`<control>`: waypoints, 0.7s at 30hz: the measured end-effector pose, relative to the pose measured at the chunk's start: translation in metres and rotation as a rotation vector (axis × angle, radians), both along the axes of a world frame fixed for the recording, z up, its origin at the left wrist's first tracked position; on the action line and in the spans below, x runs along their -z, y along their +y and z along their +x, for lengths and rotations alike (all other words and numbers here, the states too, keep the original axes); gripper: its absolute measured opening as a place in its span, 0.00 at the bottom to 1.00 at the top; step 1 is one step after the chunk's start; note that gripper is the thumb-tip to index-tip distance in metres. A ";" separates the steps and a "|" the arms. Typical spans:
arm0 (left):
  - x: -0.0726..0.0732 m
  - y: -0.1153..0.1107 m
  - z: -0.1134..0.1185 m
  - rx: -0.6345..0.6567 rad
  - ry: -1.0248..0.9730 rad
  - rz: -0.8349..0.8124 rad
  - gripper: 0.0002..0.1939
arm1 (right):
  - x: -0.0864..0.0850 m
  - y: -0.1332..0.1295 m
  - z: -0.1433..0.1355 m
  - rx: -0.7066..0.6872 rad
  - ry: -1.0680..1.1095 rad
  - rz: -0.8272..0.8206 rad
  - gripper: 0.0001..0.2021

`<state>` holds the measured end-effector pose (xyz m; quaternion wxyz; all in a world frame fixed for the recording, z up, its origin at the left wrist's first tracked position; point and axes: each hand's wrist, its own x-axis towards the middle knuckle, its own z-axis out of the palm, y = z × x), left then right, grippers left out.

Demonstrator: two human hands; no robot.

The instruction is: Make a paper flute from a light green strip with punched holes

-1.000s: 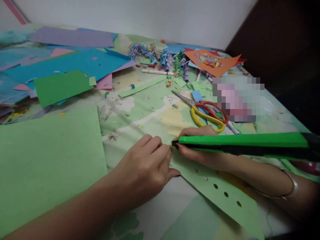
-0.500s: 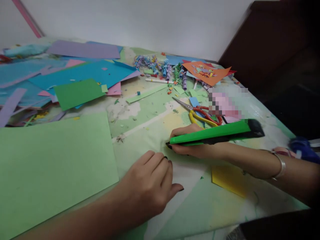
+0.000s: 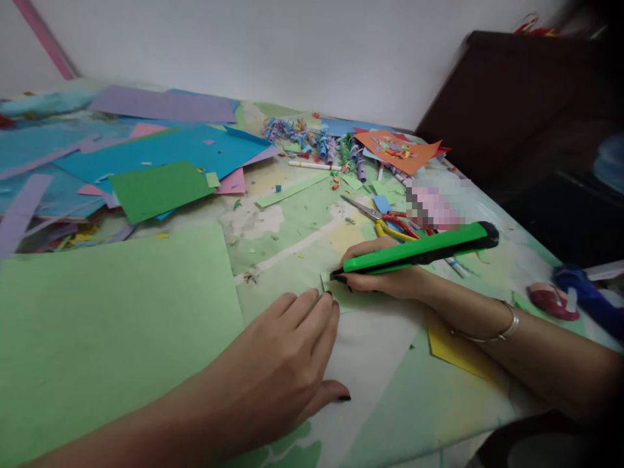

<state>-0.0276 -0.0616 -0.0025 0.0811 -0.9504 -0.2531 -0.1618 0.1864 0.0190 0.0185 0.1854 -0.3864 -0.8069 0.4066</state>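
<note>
My right hand grips a green and black utility knife near its front end. The tool's tip points left, down at the table beside my left fingertips. My left hand rests on the tabletop, fingers extended and thumb apart. At its fingertips lies a small pale green paper piece, partly hidden by both hands. A thin dark sliver stands out by the fingers; I cannot tell what it is. Left of that hand is a large light green sheet.
Behind my right hand lie scissors with red and yellow handles. Curled paper rolls and an orange sheet with scraps sit farther back. Blue sheets and a green card pile up at left. Yellow paper lies under my right forearm.
My left fingers have straightened from a more curled pose. The pale green piece and sliver now show at their tips. The utility knife stays in my right hand; the view has shifted slightly.
</note>
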 end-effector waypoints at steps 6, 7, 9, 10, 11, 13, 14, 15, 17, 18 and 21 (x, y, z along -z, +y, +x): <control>0.002 -0.001 0.003 -0.067 0.022 -0.055 0.34 | 0.001 0.007 0.009 -0.062 -0.025 -0.074 0.07; 0.003 -0.002 0.001 -0.065 0.014 -0.051 0.34 | 0.001 0.008 0.009 -0.071 -0.032 -0.064 0.06; 0.005 -0.002 -0.002 -0.049 0.004 -0.050 0.35 | 0.001 0.007 0.007 -0.082 -0.031 -0.023 0.05; 0.007 -0.002 -0.003 -0.046 -0.004 -0.054 0.35 | 0.001 0.006 0.007 -0.082 -0.028 0.002 0.05; 0.010 -0.001 -0.004 -0.045 -0.018 -0.053 0.35 | 0.001 0.005 0.006 -0.081 -0.029 0.024 0.05; 0.016 0.001 -0.006 -0.036 -0.048 -0.052 0.36 | 0.001 0.003 0.005 -0.077 -0.040 0.049 0.05; 0.019 0.001 -0.006 -0.027 -0.066 -0.050 0.36 | 0.001 0.002 0.005 -0.075 -0.047 0.053 0.05; 0.021 0.002 -0.006 -0.017 -0.079 -0.053 0.37 | 0.001 0.001 0.005 -0.073 -0.057 0.054 0.05; 0.025 0.002 -0.007 0.003 -0.098 -0.075 0.38 | 0.000 0.000 0.004 -0.070 -0.071 0.061 0.05; 0.026 0.002 -0.007 0.005 -0.111 -0.089 0.38 | 0.000 0.000 0.004 -0.067 -0.078 0.066 0.05; 0.026 0.001 -0.007 0.007 -0.129 -0.129 0.38 | -0.001 0.000 0.003 -0.070 -0.091 0.075 0.05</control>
